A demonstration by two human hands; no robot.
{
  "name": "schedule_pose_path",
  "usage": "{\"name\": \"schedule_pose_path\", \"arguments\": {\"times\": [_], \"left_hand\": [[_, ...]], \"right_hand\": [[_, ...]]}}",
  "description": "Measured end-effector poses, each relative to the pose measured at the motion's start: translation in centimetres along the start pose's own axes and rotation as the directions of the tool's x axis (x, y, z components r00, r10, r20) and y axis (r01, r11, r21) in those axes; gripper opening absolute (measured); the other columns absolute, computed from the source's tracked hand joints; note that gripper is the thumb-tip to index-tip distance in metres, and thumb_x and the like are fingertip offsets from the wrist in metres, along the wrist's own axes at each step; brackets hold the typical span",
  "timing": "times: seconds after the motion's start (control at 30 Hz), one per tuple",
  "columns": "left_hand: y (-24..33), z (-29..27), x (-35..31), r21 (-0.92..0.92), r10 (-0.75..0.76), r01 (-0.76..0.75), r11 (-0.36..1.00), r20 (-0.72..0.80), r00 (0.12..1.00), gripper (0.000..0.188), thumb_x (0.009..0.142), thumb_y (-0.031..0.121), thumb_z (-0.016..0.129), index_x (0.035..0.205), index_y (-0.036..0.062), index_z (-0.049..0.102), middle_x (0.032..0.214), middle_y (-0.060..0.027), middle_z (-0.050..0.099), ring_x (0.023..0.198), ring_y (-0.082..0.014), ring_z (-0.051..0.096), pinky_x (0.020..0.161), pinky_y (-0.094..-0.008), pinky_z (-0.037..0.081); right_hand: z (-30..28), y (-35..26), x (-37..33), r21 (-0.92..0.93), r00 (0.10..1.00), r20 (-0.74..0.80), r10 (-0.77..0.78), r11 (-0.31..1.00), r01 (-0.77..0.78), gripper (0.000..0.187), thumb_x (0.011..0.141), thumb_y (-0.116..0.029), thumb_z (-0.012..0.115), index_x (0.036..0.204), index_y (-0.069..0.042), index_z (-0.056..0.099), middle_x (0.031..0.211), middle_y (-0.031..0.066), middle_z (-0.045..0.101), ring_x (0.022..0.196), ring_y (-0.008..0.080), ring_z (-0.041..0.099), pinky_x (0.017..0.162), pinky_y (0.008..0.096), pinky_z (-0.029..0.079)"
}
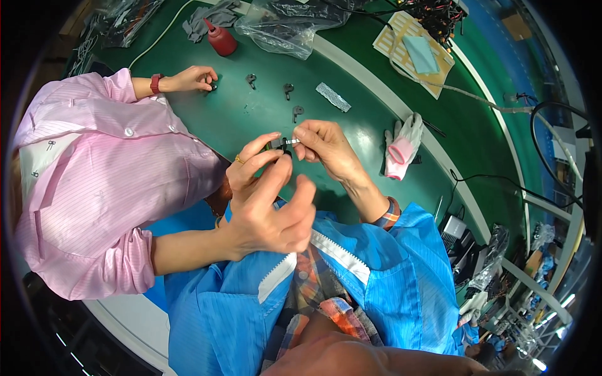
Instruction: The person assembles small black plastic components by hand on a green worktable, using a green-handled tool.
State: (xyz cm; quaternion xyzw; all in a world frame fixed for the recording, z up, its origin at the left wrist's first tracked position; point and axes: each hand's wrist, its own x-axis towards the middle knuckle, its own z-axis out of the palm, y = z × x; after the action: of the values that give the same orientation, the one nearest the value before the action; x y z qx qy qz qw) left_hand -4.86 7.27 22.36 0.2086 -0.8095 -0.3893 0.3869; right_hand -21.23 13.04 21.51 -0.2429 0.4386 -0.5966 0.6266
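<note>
My left hand (241, 174), with a ring on one finger, is partly covered by a co-worker's hand (276, 219) from a pink sleeve. Its fingertips close on a small black part (276, 143). From the right, my right hand (326, 147) pinches a thin silvery strip (293, 141) at that part's side. Which fingers of the overlapping hands touch the part is hard to tell. Beyond them on the green table lie black hook-shaped pieces (298, 113). The co-worker's other hand (199, 79) holds a small dark piece.
A red squeeze bottle (222, 41) stands at the far left near clear plastic bags (279, 28). A crinkled silvery strip (333, 97) lies past my right hand. White-and-pink gloves (402, 147) rest at the right. The co-worker's forearm (191, 249) crosses from the left.
</note>
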Motion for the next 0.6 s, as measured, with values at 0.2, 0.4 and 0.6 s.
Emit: {"name": "schedule_pose_path", "arguments": {"times": [0.2, 0.4, 0.6], "left_hand": [[2.1, 1.4, 0.2, 0.024, 0.011, -0.009, 1.0, -0.078, 0.997, 0.027, 0.068, -0.005, 0.061, 0.095, -0.0065, 0.057, 0.098, -0.0134, 0.062, 0.081, -0.0216, 0.059, 0.084, -0.03, 0.049], [3.1, 1.4, 0.4, -0.264, -0.368, 0.359, 0.895, 0.014, 0.93, 0.025, 0.079, 0.003, 0.056, 0.103, -0.0028, 0.054, 0.094, -0.0104, 0.061, 0.081, -0.0168, 0.058, 0.082, -0.0268, 0.048], [1.4, 1.2, 1.1, -0.77, -0.484, 0.593, 0.238, 0.435, 0.759, 0.025, 0.084, 0.005, 0.05, 0.108, 0.0028, 0.053, 0.105, -0.0079, 0.056, 0.086, -0.0127, 0.055, 0.08, -0.0217, 0.044]], "right_hand": [[0.3, 0.1, -0.4, 0.143, 0.999, -0.012, -0.035, 0.989, 0.036, 0.023, 0.091, -0.022, 0.054, 0.084, 0.0, 0.061, 0.066, 0.0035, 0.056, 0.054, 0.0042, 0.042, 0.045, 0.0133, 0.031], [-0.2, 0.2, -0.5, 0.109, 0.997, -0.043, -0.057, 0.992, 0.062, 0.023, 0.092, -0.022, 0.053, 0.085, -0.001, 0.06, 0.068, 0.0036, 0.056, 0.056, 0.0045, 0.043, 0.047, 0.0134, 0.033], [-0.7, 0.4, -0.8, 0.008, 0.987, -0.145, -0.072, 0.997, 0.074, 0.02, 0.091, -0.019, 0.053, 0.086, -0.001, 0.061, 0.069, 0.0029, 0.055, 0.059, 0.0055, 0.044, 0.051, 0.014, 0.034]]}}
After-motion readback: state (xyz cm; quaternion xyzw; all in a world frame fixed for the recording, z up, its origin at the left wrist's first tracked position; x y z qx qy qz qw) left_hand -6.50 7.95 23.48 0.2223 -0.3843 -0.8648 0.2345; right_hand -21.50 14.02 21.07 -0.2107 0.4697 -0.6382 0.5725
